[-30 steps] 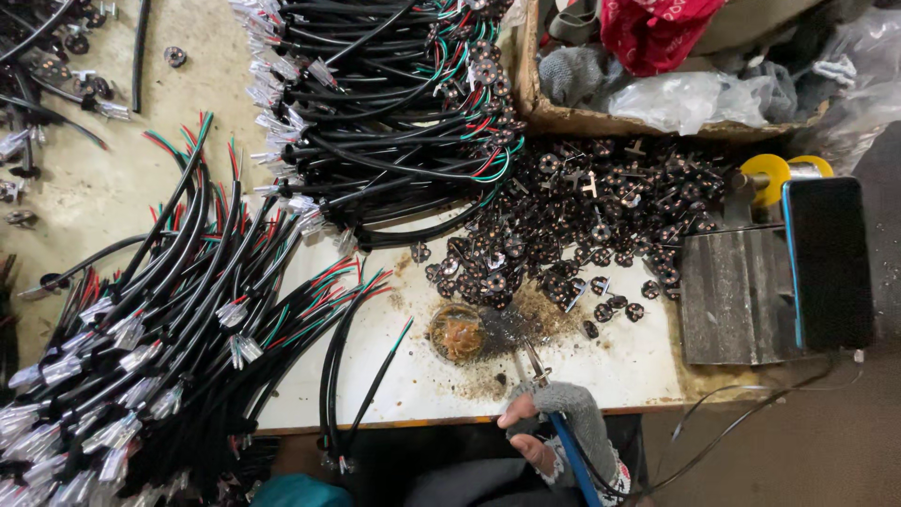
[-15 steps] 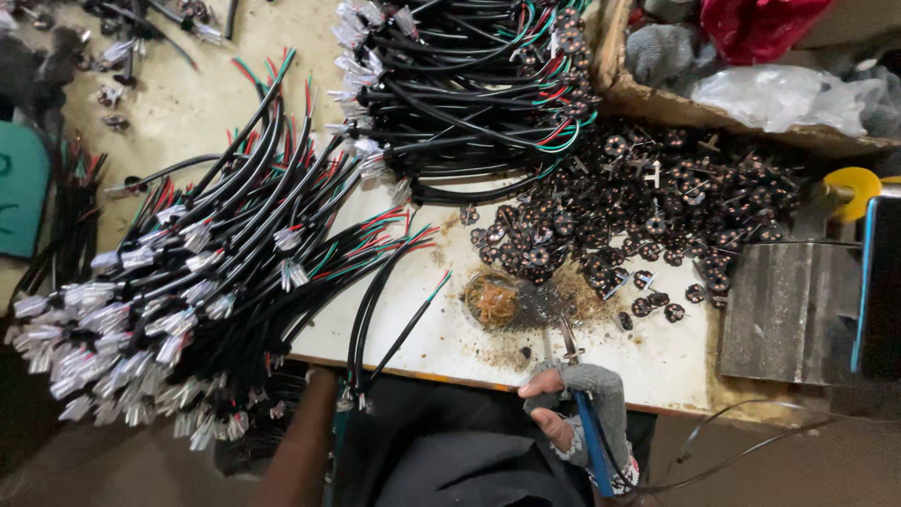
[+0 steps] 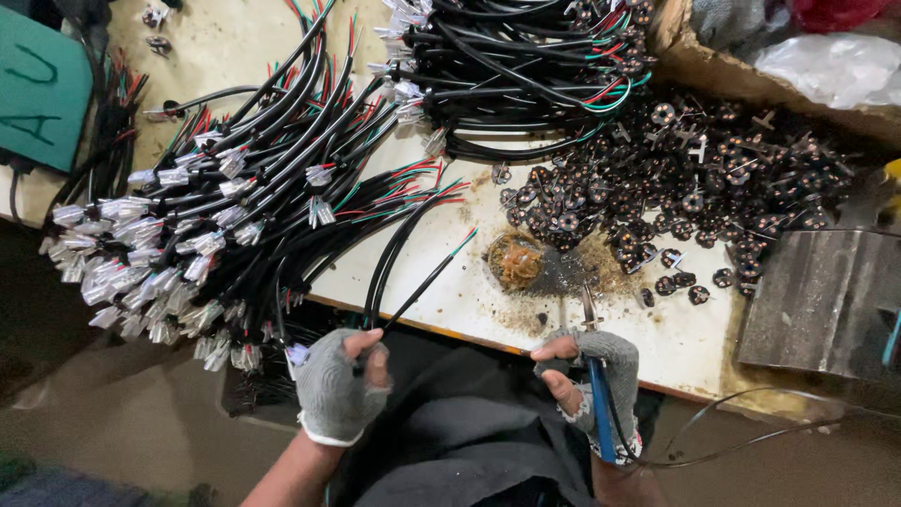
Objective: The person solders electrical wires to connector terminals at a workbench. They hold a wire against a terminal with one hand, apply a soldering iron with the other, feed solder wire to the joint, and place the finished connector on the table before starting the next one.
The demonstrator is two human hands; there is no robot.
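Observation:
My left hand point(image 3: 340, 383), in a grey fingerless glove, pinches a black cable point(image 3: 405, 272) at the table's near edge; the cable's far end shows red and green wires. My right hand point(image 3: 589, 374), also gloved, grips a soldering iron point(image 3: 593, 361) with a blue handle, its tip pointing up over the table. Just beyond the tip sits a brown wire-wool tip cleaner point(image 3: 516, 261) on a scorched patch. A heap of small dark round connector parts point(image 3: 694, 188) lies to the right of it.
A big fan of black cables with white plugs point(image 3: 188, 244) covers the left of the pale table point(image 3: 469, 300). Another cable bundle point(image 3: 516, 75) lies at the back. A grey metal block point(image 3: 817, 300) sits right, a green box point(image 3: 38, 89) far left.
My left hand has come into view and taken hold of a black cable at the table edge. The view has shifted right and closer. My right hand keeps the soldering iron.

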